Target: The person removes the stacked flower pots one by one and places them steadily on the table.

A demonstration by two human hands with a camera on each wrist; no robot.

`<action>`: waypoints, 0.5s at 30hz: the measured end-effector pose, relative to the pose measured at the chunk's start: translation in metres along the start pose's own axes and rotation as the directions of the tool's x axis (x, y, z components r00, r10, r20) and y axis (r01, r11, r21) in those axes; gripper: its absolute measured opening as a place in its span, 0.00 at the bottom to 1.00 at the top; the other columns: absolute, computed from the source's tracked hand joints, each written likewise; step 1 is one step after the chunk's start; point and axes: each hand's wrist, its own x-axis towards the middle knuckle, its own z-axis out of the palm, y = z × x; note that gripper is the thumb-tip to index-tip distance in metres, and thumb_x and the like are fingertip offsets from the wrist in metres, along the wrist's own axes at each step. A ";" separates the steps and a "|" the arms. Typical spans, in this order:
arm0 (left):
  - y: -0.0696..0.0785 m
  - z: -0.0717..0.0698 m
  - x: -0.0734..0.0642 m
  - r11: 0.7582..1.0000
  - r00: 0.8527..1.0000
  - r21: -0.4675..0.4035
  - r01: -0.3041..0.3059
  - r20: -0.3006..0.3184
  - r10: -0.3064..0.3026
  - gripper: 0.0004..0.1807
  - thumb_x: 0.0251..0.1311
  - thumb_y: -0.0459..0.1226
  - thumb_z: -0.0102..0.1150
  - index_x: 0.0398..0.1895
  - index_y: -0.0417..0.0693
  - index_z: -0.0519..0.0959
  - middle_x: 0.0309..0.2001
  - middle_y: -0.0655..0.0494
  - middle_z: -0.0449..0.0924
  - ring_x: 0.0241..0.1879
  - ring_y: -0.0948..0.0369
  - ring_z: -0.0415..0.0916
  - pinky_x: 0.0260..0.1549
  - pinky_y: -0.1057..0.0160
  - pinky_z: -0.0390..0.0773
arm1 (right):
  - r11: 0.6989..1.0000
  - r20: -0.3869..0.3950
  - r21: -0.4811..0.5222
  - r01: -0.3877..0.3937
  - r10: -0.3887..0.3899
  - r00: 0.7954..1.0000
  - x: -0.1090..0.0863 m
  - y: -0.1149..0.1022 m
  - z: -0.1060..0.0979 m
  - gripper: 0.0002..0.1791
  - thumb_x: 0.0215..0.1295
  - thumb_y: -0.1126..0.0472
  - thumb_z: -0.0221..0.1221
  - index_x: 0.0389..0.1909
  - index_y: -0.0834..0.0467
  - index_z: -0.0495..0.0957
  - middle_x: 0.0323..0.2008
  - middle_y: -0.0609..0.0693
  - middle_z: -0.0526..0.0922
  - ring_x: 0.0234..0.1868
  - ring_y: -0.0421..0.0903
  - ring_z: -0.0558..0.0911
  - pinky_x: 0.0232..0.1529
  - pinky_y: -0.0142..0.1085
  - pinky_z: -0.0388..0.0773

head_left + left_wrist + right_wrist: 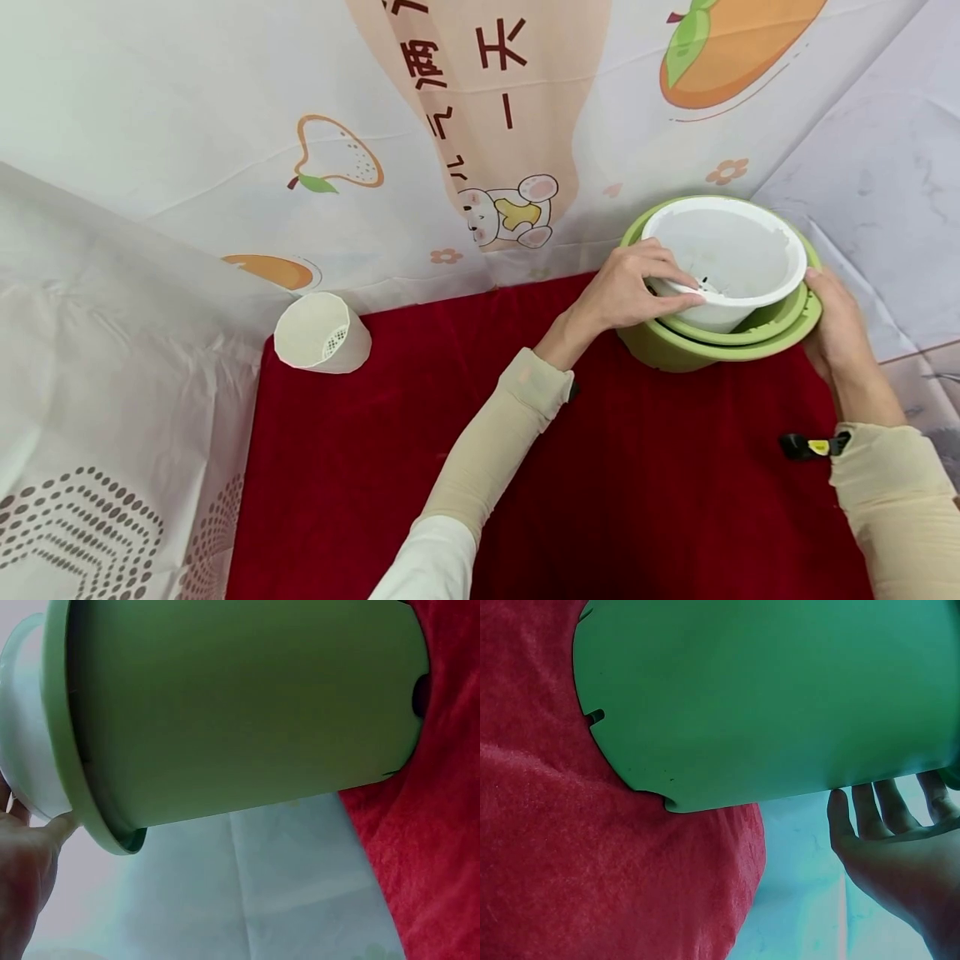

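Note:
A white plastic flowerpot [738,242] sits tilted inside a larger green flowerpot [667,348] at the right back of the table. A second green rim shows nested within the outer one. My left hand [626,283] pinches the white pot's near-left rim between thumb and fingers. In the left wrist view the white pot [30,727] sticks out above the green rim. My right hand [843,329] holds the green pot's right side, thumb at the rim. The right wrist view shows the right hand's fingers [840,814] against the wall of the green pot [780,697].
A smaller white pot [322,333] with a perforated base stands at the table's back left corner. Red cloth [360,483] covers the table. Printed fabric [480,125] hangs close behind, with more fabric at both sides. A black strap [806,447] hangs at the right wrist.

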 end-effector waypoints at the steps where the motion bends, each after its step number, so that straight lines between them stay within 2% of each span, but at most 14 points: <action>1: 0.000 0.000 0.000 1.000 1.000 -0.006 -0.008 -0.005 0.008 0.08 0.48 0.41 0.79 0.31 0.50 0.91 0.27 0.65 0.84 0.33 0.70 0.71 0.37 0.75 0.69 | 1.000 0.005 0.010 0.004 -0.004 1.000 0.000 0.000 0.000 0.19 0.79 0.67 0.39 0.60 0.67 0.73 0.42 0.59 0.84 0.39 0.46 0.86 0.38 0.32 0.82; 7: 0.004 -0.002 0.003 1.000 1.000 -0.012 -0.025 -0.013 0.025 0.08 0.48 0.41 0.79 0.30 0.50 0.91 0.28 0.66 0.85 0.32 0.72 0.71 0.37 0.76 0.69 | 0.999 0.010 0.021 0.027 -0.027 1.000 0.000 0.000 -0.002 0.19 0.79 0.67 0.39 0.61 0.68 0.71 0.45 0.60 0.83 0.42 0.47 0.85 0.41 0.32 0.82; 15: 0.007 -0.005 0.011 0.999 0.999 0.031 -0.034 -0.017 0.034 0.08 0.49 0.43 0.77 0.30 0.51 0.91 0.30 0.66 0.84 0.34 0.73 0.72 0.41 0.77 0.68 | 1.000 -0.015 0.016 0.011 -0.011 1.000 0.007 -0.002 0.000 0.19 0.78 0.67 0.41 0.62 0.68 0.70 0.47 0.59 0.82 0.44 0.46 0.84 0.43 0.32 0.81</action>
